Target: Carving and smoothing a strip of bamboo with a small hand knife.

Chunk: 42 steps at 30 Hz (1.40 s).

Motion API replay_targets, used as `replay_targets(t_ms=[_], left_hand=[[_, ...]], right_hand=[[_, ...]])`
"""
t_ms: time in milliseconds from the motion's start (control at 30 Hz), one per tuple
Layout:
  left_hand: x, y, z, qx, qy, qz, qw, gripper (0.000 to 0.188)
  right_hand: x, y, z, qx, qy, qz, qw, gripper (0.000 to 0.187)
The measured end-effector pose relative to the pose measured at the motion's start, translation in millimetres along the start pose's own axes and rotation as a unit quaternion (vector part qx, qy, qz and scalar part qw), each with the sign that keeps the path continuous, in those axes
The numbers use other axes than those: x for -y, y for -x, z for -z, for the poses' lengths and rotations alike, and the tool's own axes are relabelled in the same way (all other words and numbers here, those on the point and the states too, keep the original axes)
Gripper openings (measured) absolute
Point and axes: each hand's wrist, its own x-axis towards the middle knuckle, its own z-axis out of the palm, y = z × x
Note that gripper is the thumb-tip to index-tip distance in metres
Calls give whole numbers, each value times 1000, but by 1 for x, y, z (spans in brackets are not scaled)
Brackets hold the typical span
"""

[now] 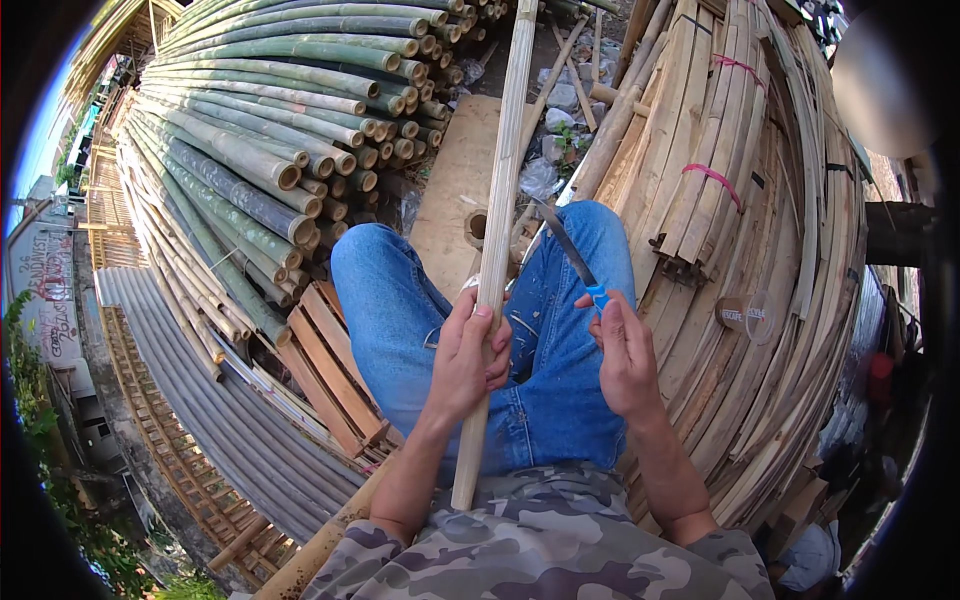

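Note:
My left hand (pixel 472 340) is closed around a long pale bamboo strip (pixel 510 150), which runs from my belly up past the top edge of the view. In my right hand (pixel 627 355) is a knife (pixel 572 246) with a blue handle and a dark, narrow blade; the blade points up and to the left, apart from the strip. The knife is over my right thigh, where the jeans (pixel 590 290) cover my bent leg. Part of the handle is hidden in my fingers.
Green bamboo poles (pixel 270 170) are stacked at the far left, cut ends toward me. Corrugated sheets (pixel 230 400) and reddish planks (pixel 325 365) lie at the left. Wooden strips (pixel 720 180), some tied with pink cord, fill the right. A plywood board (pixel 450 190) lies ahead; a plastic cup (pixel 745 315) sits on the wood.

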Motion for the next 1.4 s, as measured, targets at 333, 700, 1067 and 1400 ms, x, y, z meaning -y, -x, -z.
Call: replay_targets(t_ms=[333, 700, 1067, 1400], left_hand=[[12, 20, 51, -8, -22, 29, 999, 26], [41, 14, 61, -27, 18, 86, 996, 24], [25, 24, 65, -71, -77, 165, 981, 21], [43, 35, 57, -94, -114, 156, 977, 34]], right_hand=[[-21, -24, -31, 25, 98, 39, 994, 32], [-40, -13, -69, 77, 62, 40, 994, 28], [-51, -25, -64, 150, 186, 128, 963, 39], [-53, -34, -62, 193, 247, 197, 929, 38]])
